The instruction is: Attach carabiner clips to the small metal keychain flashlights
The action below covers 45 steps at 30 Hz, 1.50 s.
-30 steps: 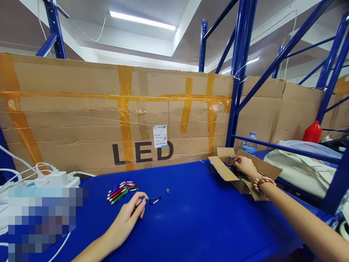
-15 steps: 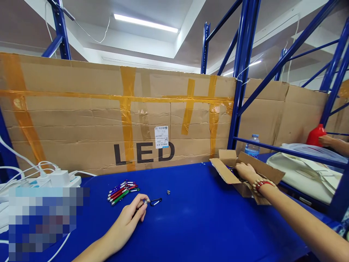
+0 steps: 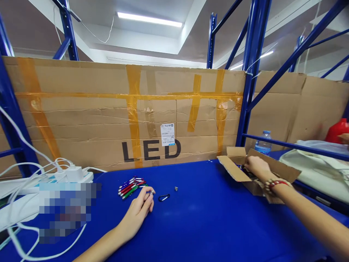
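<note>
My left hand rests on the blue table, fingers curled around a small metal-tipped piece. Just past its fingertips lie a black carabiner and a tiny metal part. A bundle of coloured pen-like sticks lies just behind the hand. My right hand, with a bead bracelet at the wrist, reaches into a small open cardboard box at the table's right; its fingertips are hidden inside the box.
A large taped cardboard wall marked LED closes the back. White power strip and cables lie at the left. Blue rack posts, a water bottle, a red container and a pale bag stand at the right.
The camera view has swung to the left, so everything has slid rightward. My right hand has dipped deeper into the box. My left hand stays put.
</note>
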Each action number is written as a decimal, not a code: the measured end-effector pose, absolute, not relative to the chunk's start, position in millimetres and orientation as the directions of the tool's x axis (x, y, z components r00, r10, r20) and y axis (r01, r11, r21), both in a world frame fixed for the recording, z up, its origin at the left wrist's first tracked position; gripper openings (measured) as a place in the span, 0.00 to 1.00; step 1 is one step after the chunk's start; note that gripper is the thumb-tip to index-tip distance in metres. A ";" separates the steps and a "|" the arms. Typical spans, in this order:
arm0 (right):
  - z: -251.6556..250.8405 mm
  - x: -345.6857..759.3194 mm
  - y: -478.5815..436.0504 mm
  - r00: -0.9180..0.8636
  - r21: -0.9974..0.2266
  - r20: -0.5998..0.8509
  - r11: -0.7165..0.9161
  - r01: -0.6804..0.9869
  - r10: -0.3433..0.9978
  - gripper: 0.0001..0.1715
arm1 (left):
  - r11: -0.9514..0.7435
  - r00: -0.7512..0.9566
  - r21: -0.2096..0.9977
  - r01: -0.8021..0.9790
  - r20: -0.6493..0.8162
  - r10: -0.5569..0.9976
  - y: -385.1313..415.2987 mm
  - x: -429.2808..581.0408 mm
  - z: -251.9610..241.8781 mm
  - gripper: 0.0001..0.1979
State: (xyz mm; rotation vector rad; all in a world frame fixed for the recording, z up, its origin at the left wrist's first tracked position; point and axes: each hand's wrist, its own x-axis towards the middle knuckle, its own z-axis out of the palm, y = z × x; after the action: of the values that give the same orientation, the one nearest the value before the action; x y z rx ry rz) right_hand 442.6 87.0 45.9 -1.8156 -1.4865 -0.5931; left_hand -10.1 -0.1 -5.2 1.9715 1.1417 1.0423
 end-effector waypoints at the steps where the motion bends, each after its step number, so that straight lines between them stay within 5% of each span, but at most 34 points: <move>1: 50.8 437.6 91.9 0.249 -0.253 0.701 -0.094 0.963 0.668 0.12 | -0.435 0.300 0.808 0.397 0.333 0.894 -0.2 -10.4 -5.6 0.16; 8: 51.2 345.7 83.5 0.161 -0.316 0.766 0.147 0.937 0.622 0.15 | -0.419 0.270 0.831 0.367 0.335 0.903 -0.4 -11.7 -7.6 0.13; 12: 32.7 261.1 65.9 -0.282 -0.246 0.553 0.477 0.844 0.784 0.13 | -0.430 0.273 0.826 0.364 0.347 0.897 0.1 -11.8 -8.3 0.13; 18: 17.6 208.1 64.3 -0.461 -0.200 0.379 0.557 0.806 0.802 0.08 | -0.452 0.263 0.815 0.363 0.375 0.889 1.0 -11.9 -8.4 0.13; 23: 10.2 214.6 65.9 -0.519 -0.194 0.386 0.618 0.762 0.762 0.16 | -0.436 0.275 0.822 0.368 0.351 0.895 0.7 -10.7 -5.7 0.14; 27: 7.0 208.8 61.6 -0.538 -0.176 0.408 0.641 0.747 0.738 0.11 | -0.436 0.271 0.824 0.361 0.355 0.895 0.5 -10.7 -6.4 0.15; 32: 29.4 225.5 65.4 -0.342 -0.195 0.525 0.501 0.843 0.779 0.10 | -0.430 0.273 0.832 0.350 0.348 0.897 0.7 -11.7 -7.3 0.15; 39: 72.6 367.1 69.9 0.248 -0.308 0.668 -0.042 0.950 0.702 0.20 | -0.446 0.315 0.800 0.402 0.337 0.887 -3.4 -9.1 -4.4 0.15; 42: 73.1 404.2 61.2 0.307 -0.270 0.615 -0.171 0.947 0.726 0.11 | -0.453 0.321 0.785 0.423 0.338 0.885 -4.7 -8.0 -3.4 0.14; 45: 65.0 391.2 57.2 0.210 -0.205 0.595 -0.106 0.973 0.776 0.10 | -0.458 0.323 0.772 0.440 0.340 0.883 -4.5 -8.1 -3.2 0.13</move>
State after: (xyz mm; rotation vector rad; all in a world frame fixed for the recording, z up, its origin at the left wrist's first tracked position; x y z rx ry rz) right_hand 391.2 57.2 65.0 -1.9338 -1.6152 -0.4613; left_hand -8.1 -4.5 -3.2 2.0345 1.1616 1.0344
